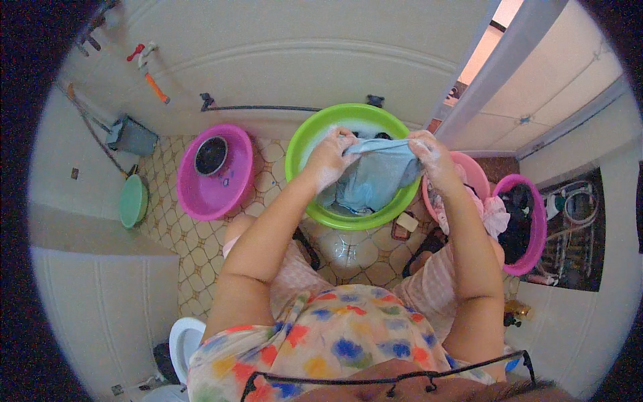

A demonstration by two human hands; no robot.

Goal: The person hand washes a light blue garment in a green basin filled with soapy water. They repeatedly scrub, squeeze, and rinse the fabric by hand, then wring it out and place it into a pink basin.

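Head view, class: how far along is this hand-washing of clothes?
Done: pale cloth lies in the pink basin and dark cloth in the magenta basin. In hand: left hand and right hand grip a light blue garment over the green basin. Left: that garment; other unwashed pieces aren't discernible.

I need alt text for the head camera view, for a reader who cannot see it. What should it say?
Seen from above, a person's left hand and right hand grip a wet light-blue garment over a green basin on a tiled floor. A magenta basin holding a dark bowl stands to the left; a pink basin and another magenta basin of dark laundry stand to the right.
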